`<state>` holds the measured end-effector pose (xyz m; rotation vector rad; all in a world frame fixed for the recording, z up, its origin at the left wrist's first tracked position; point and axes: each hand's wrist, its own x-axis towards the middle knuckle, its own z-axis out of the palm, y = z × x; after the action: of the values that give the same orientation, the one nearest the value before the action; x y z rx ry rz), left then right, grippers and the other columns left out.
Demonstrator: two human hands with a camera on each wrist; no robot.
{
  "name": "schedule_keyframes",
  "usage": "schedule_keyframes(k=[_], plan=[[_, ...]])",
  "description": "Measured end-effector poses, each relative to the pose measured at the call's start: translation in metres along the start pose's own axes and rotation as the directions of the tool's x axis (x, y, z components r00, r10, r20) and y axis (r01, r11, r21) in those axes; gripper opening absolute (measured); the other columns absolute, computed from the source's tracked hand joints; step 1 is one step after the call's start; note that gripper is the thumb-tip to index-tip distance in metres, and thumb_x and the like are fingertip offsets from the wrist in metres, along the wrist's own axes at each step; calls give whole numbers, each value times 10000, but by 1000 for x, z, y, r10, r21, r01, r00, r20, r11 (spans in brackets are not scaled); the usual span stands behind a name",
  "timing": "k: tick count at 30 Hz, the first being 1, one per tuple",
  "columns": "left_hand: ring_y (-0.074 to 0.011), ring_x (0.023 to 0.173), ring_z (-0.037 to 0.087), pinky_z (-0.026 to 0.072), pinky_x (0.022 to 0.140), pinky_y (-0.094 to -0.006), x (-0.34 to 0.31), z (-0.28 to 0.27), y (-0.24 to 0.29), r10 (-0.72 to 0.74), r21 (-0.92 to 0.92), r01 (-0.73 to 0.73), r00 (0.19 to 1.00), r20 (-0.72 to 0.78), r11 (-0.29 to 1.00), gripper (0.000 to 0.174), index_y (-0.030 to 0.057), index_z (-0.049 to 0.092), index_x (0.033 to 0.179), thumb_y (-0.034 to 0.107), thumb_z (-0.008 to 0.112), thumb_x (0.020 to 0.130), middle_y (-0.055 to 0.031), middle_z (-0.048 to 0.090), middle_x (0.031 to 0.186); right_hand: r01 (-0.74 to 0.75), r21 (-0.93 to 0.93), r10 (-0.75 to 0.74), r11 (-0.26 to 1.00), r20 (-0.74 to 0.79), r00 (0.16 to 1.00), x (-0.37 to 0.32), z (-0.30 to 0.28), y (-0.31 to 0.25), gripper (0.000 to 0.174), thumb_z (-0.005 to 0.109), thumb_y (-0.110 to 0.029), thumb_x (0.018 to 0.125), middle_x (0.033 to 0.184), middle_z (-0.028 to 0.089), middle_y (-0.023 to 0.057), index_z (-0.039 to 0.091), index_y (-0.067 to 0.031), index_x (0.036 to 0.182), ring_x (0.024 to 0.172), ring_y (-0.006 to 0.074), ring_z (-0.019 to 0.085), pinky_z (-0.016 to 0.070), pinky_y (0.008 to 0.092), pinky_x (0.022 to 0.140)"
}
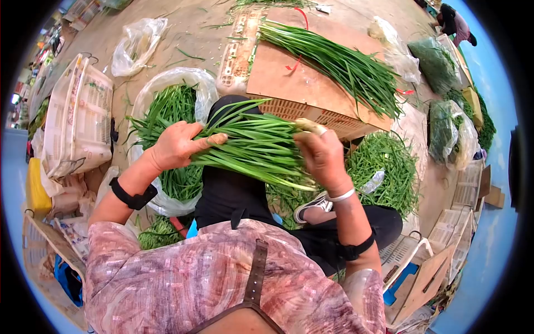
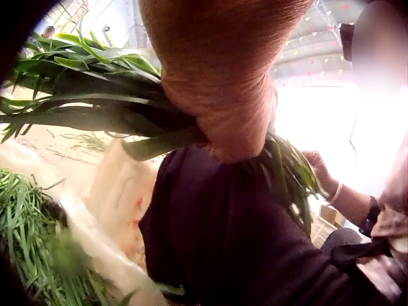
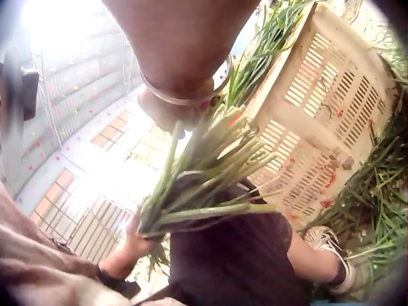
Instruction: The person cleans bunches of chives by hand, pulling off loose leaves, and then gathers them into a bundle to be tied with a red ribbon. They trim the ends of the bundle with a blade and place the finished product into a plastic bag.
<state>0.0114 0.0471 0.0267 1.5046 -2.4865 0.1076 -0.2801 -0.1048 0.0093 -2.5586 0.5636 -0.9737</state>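
A loose bunch of long green stalks lies across the person's lap, over dark trousers. The left hand grips its leafy end, thumb on top; in the left wrist view that hand wraps round the leaves. At the pale cut ends is the right hand, fingers curled at the stalks. In the right wrist view the right hand is partly hidden behind its wrist, and the pale stalk ends fan out below it. Where its fingertips meet the stalks is partly hidden.
A bundle of greens rests on a board over a crate ahead. A plastic-lined container of greens stands at the left, beside white crates. Loose greens are heaped at the right, near bagged greens.
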Motion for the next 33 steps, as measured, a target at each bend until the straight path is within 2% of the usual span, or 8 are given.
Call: schedule_keyframes(k=[4, 9, 14, 15, 17, 22, 24, 33], plan=[[-242, 591, 496, 384, 538, -341, -11, 11, -3, -39, -65, 35, 997, -70, 997, 790, 148, 380, 1342, 70, 670, 611, -57, 505, 750, -577, 500, 499, 646, 296, 814, -11, -37, 4, 55, 590, -17, 823, 665, 616, 39, 605, -12, 875, 510, 56, 510, 397, 195, 459], [-264, 663, 550, 404, 563, -347, -15, 18, -4, -88, -67, 81, 991, -100, 994, 860, 7, 304, 1352, 101, 696, 593, -106, 589, 872, -553, 719, 675, 421, 159, 721, -42, -104, 67, 104, 550, -62, 862, 725, 640, 72, 624, 0, 899, 487, 75, 530, 405, 179, 438], [-270, 659, 542, 406, 577, -349, -18, 28, 7, -178, -96, 162, 965, -192, 982, 803, -8, 327, 1338, 98, 674, 621, -129, 582, 883, -699, -343, 734, 627, -40, 678, -89, -91, 103, 419, 619, -251, 834, 931, 644, 156, 554, 75, 1090, 846, 233, 640, 508, 320, 697], [-269, 654, 537, 406, 577, -349, -21, 30, 9, -191, -69, 182, 967, -169, 981, 796, -9, 338, 1333, 108, 677, 622, -129, 581, 881, -893, 148, 857, 425, 251, 450, -81, -82, 90, 470, 592, -272, 854, 1007, 625, 165, 504, 64, 1171, 890, 239, 636, 515, 311, 712], [-259, 643, 525, 405, 569, -339, -21, 32, 14, -219, -28, 217, 963, -155, 976, 779, -8, 363, 1324, 124, 677, 623, -114, 569, 831, -770, 638, 741, 6, 513, 432, -56, -49, 43, 433, 536, -285, 887, 1030, 618, 151, 510, 41, 1171, 876, 201, 637, 518, 256, 701], [-238, 589, 509, 403, 539, -337, -6, 24, 12, -225, 27, 237, 948, -225, 971, 774, -12, 360, 1325, 221, 703, 672, -75, 510, 703, -663, 707, 657, 248, 380, 651, -17, -4, 19, 284, 656, -77, 759, 848, 619, 83, 587, 38, 1009, 742, 108, 564, 463, 238, 641], [-241, 562, 500, 401, 519, -345, 7, 14, 3, -297, 35, 350, 838, -458, 936, 826, -14, 350, 1330, 336, 721, 680, -77, 511, 696, -487, 599, 526, 636, 125, 841, 9, -40, -13, 269, 618, 7, 759, 868, 629, 64, 579, 49, 1022, 778, 107, 574, 470, 229, 677], [-245, 572, 497, 402, 519, -350, -11, 50, 2, -353, 31, 402, 836, -420, 915, 769, 53, 343, 1360, 267, 684, 704, -92, 498, 701, -384, 484, 337, 786, 186, 923, -41, -23, -32, 299, 589, 120, 714, 881, 620, 92, 636, -27, 970, 771, 141, 601, 489, 253, 652]])
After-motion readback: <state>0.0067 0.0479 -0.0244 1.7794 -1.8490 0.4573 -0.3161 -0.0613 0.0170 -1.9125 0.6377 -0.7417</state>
